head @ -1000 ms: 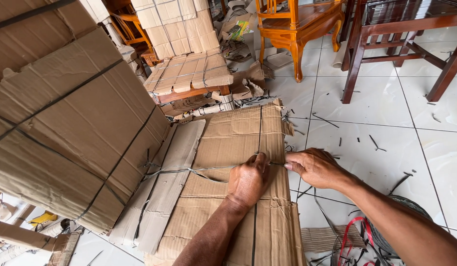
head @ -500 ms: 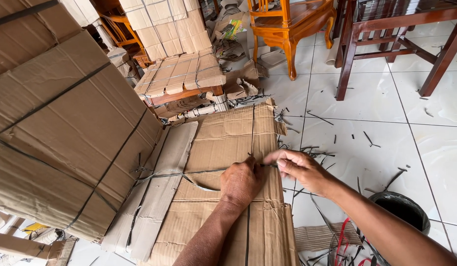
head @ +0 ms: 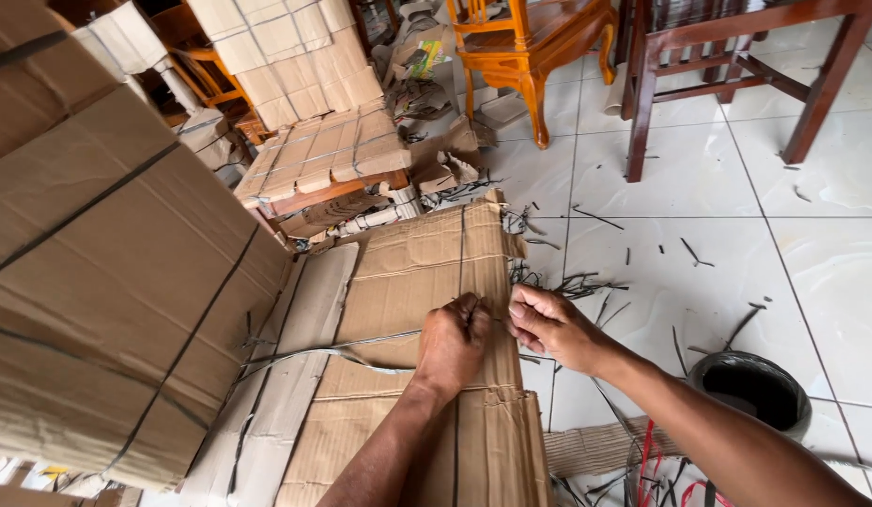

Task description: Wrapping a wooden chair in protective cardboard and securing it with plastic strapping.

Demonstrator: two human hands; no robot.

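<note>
A piece of furniture wrapped in brown cardboard [head: 417,272] lies in front of me, bound with dark plastic strapping [head: 342,349]. My left hand [head: 453,344] rests on the cardboard top with its fingers closed around the strap where two bands cross. My right hand [head: 547,325] is just to the right, at the cardboard's edge, pinching the strap end between thumb and fingers. The two hands almost touch.
A large strapped cardboard package [head: 107,272] fills the left. Behind stand a cardboard-wrapped chair [head: 314,150], an orange wooden chair [head: 530,47] and dark wooden furniture [head: 736,56]. Strap offcuts [head: 586,282] litter the white tile floor. A black bucket [head: 750,385] sits at right.
My right hand has moved left toward my left hand along the strap, so the gap between them has closed. The view has drifted, shifting everything slightly left and up.
</note>
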